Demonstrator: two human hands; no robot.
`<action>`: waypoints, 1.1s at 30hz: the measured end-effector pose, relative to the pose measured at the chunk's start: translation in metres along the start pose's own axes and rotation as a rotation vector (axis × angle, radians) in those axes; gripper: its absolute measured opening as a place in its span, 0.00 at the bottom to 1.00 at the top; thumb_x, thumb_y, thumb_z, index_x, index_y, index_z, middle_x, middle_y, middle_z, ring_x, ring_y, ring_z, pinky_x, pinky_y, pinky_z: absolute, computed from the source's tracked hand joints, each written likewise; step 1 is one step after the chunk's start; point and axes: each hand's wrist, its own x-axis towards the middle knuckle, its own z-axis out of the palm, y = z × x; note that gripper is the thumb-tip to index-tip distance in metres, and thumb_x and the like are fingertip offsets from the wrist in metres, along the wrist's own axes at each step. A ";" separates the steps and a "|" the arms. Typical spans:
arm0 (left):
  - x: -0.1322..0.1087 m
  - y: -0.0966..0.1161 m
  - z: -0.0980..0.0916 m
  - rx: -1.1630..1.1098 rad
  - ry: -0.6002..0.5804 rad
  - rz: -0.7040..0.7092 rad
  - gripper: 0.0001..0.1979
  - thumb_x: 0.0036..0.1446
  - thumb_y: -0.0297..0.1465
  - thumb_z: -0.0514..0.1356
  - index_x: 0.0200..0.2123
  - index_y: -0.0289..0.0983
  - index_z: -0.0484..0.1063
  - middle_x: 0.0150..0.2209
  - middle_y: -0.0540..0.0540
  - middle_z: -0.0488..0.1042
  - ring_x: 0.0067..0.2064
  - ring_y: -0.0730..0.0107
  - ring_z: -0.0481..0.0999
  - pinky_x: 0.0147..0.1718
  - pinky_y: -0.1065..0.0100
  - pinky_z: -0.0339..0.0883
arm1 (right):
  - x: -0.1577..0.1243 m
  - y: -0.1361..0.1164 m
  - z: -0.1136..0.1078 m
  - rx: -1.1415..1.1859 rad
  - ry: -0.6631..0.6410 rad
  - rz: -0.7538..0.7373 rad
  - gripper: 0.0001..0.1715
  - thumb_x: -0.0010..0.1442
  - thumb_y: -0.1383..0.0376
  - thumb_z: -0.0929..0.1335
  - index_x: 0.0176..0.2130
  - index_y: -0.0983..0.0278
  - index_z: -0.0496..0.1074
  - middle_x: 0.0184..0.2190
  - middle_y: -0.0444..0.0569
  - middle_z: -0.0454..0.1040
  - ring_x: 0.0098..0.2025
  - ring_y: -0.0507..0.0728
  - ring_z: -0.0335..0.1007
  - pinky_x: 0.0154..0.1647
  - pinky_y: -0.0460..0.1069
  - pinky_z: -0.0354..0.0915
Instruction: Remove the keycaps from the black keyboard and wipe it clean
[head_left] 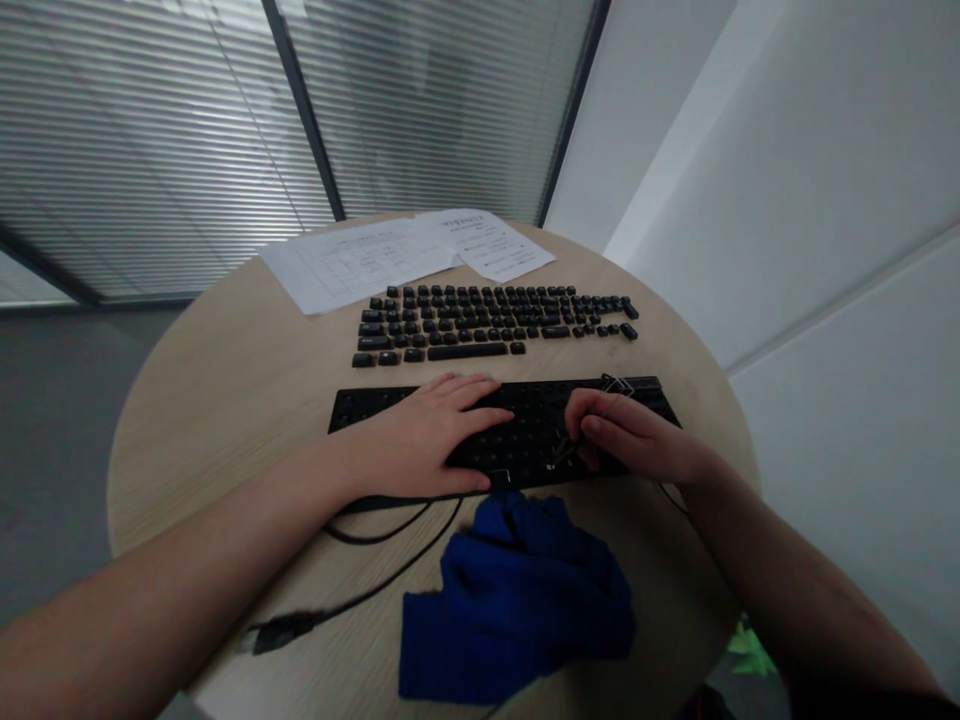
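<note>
A black keyboard (525, 430) with its keycaps off lies across the round table. My left hand (431, 430) rests flat on its left half, fingers spread. Over the right half, my right hand (630, 435) is closed around a wire keycap puller (619, 384); its wire loops stick out above the fist, and a thin end points down at the keyboard. Much of the tool is hidden by the fingers. Beyond the keyboard, several loose black keycaps (469, 350) are laid out in keyboard order. A crumpled blue cloth (517, 600) lies on the near side.
The keyboard's cable (390, 580) curls over the near left of the table (187, 430), ending in a USB plug (277, 632). Printed paper sheets (360, 262) lie at the far edge. A white wall (847, 250) rises at the right, and window blinds (150, 150) stand behind.
</note>
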 end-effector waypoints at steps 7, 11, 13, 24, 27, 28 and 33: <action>0.000 -0.002 0.002 0.019 0.022 0.019 0.36 0.59 0.45 0.68 0.66 0.37 0.68 0.71 0.29 0.58 0.71 0.40 0.60 0.68 0.43 0.54 | -0.001 -0.006 0.001 -0.190 -0.062 -0.069 0.21 0.74 0.49 0.62 0.38 0.62 0.66 0.26 0.43 0.70 0.27 0.51 0.65 0.27 0.45 0.60; 0.000 0.000 0.001 0.032 0.019 0.013 0.35 0.58 0.45 0.68 0.66 0.37 0.68 0.71 0.30 0.59 0.70 0.40 0.61 0.67 0.44 0.55 | 0.001 -0.013 0.004 -0.392 -0.078 -0.140 0.16 0.74 0.55 0.63 0.37 0.62 0.66 0.26 0.42 0.69 0.26 0.50 0.63 0.27 0.45 0.57; 0.000 0.000 0.001 0.029 0.022 0.012 0.35 0.58 0.45 0.68 0.65 0.37 0.69 0.71 0.30 0.59 0.70 0.40 0.61 0.67 0.44 0.55 | 0.002 -0.016 0.006 -0.432 -0.075 -0.164 0.15 0.73 0.56 0.63 0.36 0.62 0.66 0.25 0.41 0.68 0.26 0.50 0.63 0.27 0.45 0.57; 0.001 -0.001 0.002 0.028 0.035 0.012 0.36 0.57 0.44 0.70 0.65 0.37 0.69 0.70 0.29 0.60 0.70 0.39 0.62 0.67 0.44 0.57 | 0.003 -0.017 0.007 -0.424 -0.145 -0.234 0.15 0.71 0.57 0.67 0.34 0.63 0.69 0.27 0.42 0.70 0.27 0.50 0.63 0.29 0.45 0.58; 0.001 -0.001 0.002 0.023 0.035 0.010 0.35 0.57 0.44 0.70 0.64 0.36 0.70 0.70 0.28 0.60 0.70 0.39 0.62 0.67 0.43 0.57 | 0.002 -0.012 0.004 -0.336 -0.130 -0.246 0.18 0.72 0.55 0.65 0.33 0.64 0.68 0.26 0.42 0.68 0.27 0.50 0.63 0.28 0.45 0.59; 0.001 -0.001 0.002 0.018 0.038 0.010 0.36 0.57 0.44 0.70 0.64 0.36 0.70 0.70 0.27 0.60 0.70 0.38 0.62 0.67 0.43 0.57 | 0.001 -0.012 0.003 -0.321 -0.126 -0.254 0.19 0.72 0.55 0.65 0.33 0.64 0.68 0.26 0.42 0.68 0.27 0.50 0.63 0.28 0.45 0.59; 0.001 -0.001 0.002 -0.011 0.065 0.031 0.34 0.56 0.43 0.71 0.63 0.39 0.72 0.70 0.30 0.62 0.69 0.39 0.63 0.66 0.42 0.58 | -0.003 -0.010 0.000 -0.332 -0.118 -0.294 0.18 0.73 0.56 0.65 0.34 0.64 0.68 0.26 0.43 0.68 0.27 0.50 0.62 0.28 0.45 0.58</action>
